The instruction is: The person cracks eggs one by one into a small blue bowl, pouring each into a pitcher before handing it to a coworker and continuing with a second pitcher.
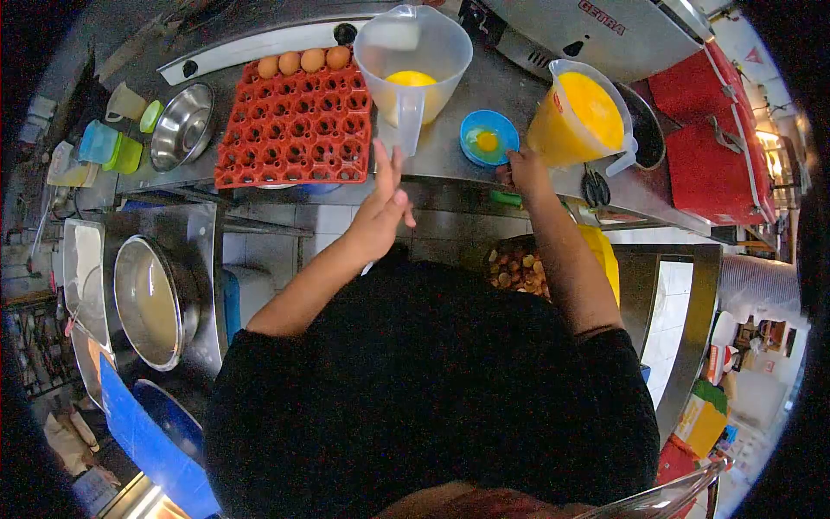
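Note:
My left hand (380,208) is raised in front of the counter with its fingers stretched out, holding nothing. Just beyond it stands a clear measuring jug (413,52) with a little yellow egg in the bottom, its handle towards me. My right hand (526,170) grips the near right rim of a small blue bowl (468,154). One cracked egg with a whole yolk (488,140) lies in that bowl. To the right, a second jug (553,130) is nearly full of yellow egg. A red egg tray (294,130) carries several brown eggs (313,60) along its far row.
Scissors (595,186) lie by the full jug, near a dark pan (647,130). A steel bowl (183,130) sits left of the tray. Below my right arm, eggshells (519,270) fill a bin with a yellow bag (598,255). A large pot (149,303) stands at left.

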The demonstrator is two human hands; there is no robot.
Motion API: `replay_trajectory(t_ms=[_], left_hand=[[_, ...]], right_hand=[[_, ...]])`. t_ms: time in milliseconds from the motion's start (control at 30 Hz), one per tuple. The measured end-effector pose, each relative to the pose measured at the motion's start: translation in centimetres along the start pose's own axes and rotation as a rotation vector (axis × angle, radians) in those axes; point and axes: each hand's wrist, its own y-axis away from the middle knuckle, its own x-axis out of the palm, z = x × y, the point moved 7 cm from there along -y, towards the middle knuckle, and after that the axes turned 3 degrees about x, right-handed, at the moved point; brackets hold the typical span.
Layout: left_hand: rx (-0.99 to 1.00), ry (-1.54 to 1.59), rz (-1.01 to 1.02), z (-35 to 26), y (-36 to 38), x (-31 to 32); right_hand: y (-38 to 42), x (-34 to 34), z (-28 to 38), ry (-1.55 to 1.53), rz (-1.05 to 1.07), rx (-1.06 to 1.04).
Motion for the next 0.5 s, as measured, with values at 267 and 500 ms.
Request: replay_trajectory(t_ms=[267, 500], left_hand=[[0.011, 0.165, 0.155, 0.7, 0.3, 0.6], [0.075, -0.100, -0.240, -1.7, 0.9, -10.0]], right_hand=[[-0.9, -0.3, -0.4, 0.082, 0.018, -0.010], [5.3, -1.1, 6.0, 0.345, -0.078, -0.238]])
